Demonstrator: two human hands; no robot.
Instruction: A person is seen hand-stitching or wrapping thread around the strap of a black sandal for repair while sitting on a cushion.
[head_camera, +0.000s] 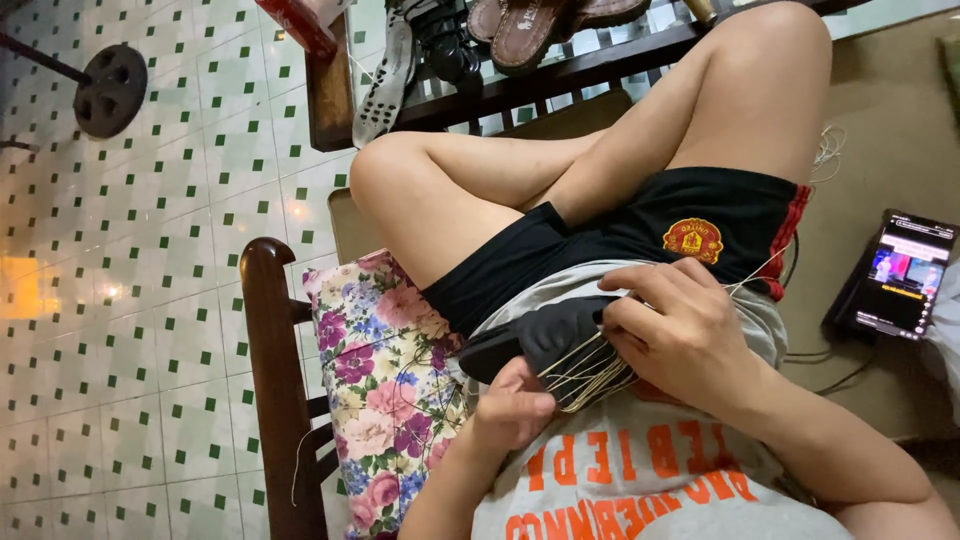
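**Two hands working pale cord over a dark piece in the lap**

Nearest me, the left hand (515, 405) is clenched, its fingers pinching a bundle of pale cords (585, 372). Just beyond, the right hand (680, 325) curls over the same bundle, fingers pressing it against a dark fabric piece (540, 335) lying on the lap. Beside the left thigh I see a floral cushion (385, 380) on a wooden chair (270, 380). To the right lies a lit phone (900, 275). Farthest off, sandals (530, 30) rest on a rack.
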